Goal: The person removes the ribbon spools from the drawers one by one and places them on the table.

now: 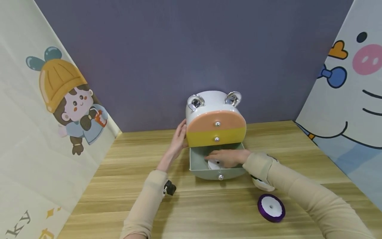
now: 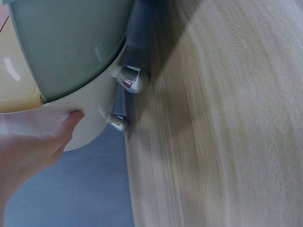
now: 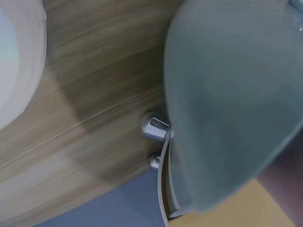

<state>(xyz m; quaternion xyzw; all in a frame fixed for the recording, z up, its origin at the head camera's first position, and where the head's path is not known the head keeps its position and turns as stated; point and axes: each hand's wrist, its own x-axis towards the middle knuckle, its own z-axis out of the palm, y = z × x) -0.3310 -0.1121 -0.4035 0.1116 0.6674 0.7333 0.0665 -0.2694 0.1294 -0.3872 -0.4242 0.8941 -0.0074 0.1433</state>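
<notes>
A small frog-shaped chest of drawers (image 1: 216,129) stands against the back wall, with orange and yellow upper fronts and round silver knobs. Its grey-green bottom drawer (image 1: 206,173) is pulled out. My left hand (image 1: 179,136) rests against the cabinet's left side, its fingers lying along the white shell (image 2: 87,125). Inside the drawer, my right hand (image 1: 228,158) holds a white-faced ribbon spool (image 1: 213,165), fingers over its upper edge. The hand covers part of the spool. In the right wrist view the drawer wall (image 3: 227,94) hides most of that hand.
A purple ribbon spool (image 1: 271,208) lies on the wooden table (image 1: 209,212) at front right. Another pale round spool (image 1: 262,184) is partly under the right forearm, beside the drawer. Silver feet (image 2: 133,79) raise the cabinet. Printed panels (image 1: 24,109) stand at both sides.
</notes>
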